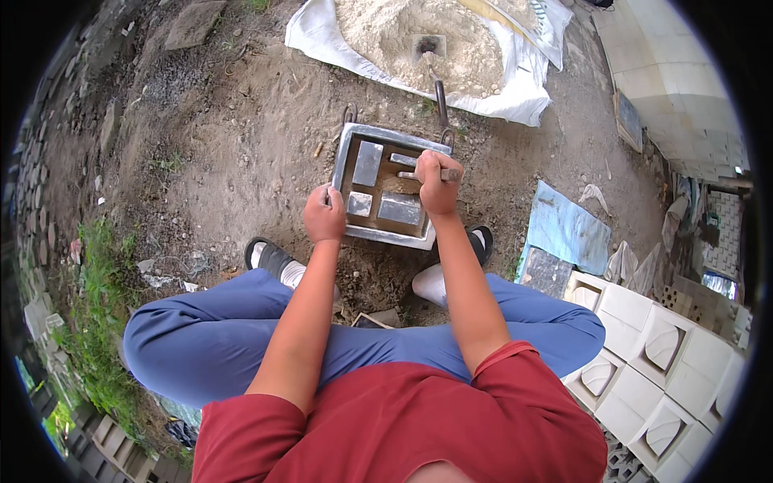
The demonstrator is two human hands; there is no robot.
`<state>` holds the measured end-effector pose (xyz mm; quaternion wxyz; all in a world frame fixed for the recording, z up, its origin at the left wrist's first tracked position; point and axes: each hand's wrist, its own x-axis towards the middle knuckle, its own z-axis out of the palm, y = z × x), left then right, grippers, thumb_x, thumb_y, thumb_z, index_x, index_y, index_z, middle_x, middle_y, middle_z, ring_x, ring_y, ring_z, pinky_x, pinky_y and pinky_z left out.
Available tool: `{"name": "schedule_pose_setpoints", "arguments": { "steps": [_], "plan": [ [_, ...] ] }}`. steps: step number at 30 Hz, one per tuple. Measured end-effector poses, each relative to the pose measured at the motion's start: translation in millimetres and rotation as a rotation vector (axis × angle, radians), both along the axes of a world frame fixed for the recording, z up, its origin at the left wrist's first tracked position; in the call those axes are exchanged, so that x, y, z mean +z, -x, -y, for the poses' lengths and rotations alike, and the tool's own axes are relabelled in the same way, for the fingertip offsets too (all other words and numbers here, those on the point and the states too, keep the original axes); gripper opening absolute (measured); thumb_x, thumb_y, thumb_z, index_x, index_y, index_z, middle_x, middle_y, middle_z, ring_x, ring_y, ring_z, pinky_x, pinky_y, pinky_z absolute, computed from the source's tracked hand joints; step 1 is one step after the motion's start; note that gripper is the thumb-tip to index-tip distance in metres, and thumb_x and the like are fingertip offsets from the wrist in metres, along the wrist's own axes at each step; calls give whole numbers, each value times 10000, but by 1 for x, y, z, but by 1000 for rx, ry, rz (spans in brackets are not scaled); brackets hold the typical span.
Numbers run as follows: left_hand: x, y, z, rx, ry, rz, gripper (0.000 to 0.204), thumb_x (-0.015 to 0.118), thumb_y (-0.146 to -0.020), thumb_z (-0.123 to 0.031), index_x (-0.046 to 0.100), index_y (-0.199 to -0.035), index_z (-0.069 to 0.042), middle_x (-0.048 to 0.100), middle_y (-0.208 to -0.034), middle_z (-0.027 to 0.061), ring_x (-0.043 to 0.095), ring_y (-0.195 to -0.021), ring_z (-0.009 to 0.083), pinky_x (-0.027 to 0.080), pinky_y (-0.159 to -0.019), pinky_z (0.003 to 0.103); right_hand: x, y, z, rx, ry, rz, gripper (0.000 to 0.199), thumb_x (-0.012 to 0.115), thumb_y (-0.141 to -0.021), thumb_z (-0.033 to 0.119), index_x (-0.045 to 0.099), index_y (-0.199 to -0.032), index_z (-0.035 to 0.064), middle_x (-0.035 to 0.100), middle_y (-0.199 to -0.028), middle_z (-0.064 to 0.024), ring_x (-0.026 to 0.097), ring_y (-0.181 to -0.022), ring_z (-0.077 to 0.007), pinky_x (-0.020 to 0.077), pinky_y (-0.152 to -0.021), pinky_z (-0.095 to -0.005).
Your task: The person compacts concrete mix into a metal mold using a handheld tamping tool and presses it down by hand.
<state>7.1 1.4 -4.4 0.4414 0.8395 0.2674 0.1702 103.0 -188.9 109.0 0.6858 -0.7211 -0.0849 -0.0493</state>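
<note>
My left hand (324, 213) grips the metal mould (386, 236) by its side; my right hand (439, 185) clasps a short-handled tool (452, 174) over it.

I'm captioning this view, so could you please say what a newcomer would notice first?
Probably the metal frame near the centre, with the left hand on its left edge and the right hand gripping a handle over its right side. Then pale powder heaped on a white sheet at the top, and pale blocks at lower right.
</note>
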Motion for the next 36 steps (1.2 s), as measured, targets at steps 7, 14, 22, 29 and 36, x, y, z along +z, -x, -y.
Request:
{"name": "schedule_pose_setpoints", "arguments": {
  "steps": [7, 14, 22, 29, 36],
  "plan": [
    [3, 1, -2, -8, -8, 3, 287, 588, -1000, -257, 760, -1064, -35, 750, -998, 184, 726, -893, 371, 558, -818, 432, 45, 6, -1, 22, -88, 5, 463, 545, -1050, 161, 387, -631, 43, 375, -580, 29, 340, -547, -83, 259, -522, -326],
    [5, 6, 2, -5, -2, 4, 284, 587, -1001, -264, 760, -1055, -45, 749, -991, 179, 722, -890, 377, 557, -807, 442, -6, 4, -2, 4, 18, 55, 415, 537, -1039, 138, 418, -657, 28, 396, -594, 6, 364, -564, -89, 284, -522, -326],
    [7, 0, -1, 6, 4, -6, 288, 590, -1003, -276, 758, -1050, -48, 746, -977, 184, 724, -891, 374, 556, -802, 440, 66, 9, -8, 26, -62, 13, 450, 505, -1060, 124, 369, -636, 63, 360, -599, 31, 316, -557, -80, 252, -530, -312],
    [9, 0, 3, -3, -42, 11, 293, 592, -1004, -285, 763, -1049, -52, 745, -956, 181, 725, -872, 368, 559, -797, 440, -4, 13, 1, -12, 21, 10, 424, 572, -1012, 197, 488, -656, -16, 433, -555, -37, 403, -544, -109, 310, -519, -344],
    [0, -1, -2, -16, -69, 20, 287, 578, -1009, -258, 756, -1017, -33, 732, -939, 186, 720, -856, 350, 550, -776, 429, 66, 11, -8, 17, -27, 35, 470, 522, -1047, 166, 365, -619, 51, 396, -594, 26, 336, -559, -73, 257, -532, -318]
  ]
}}
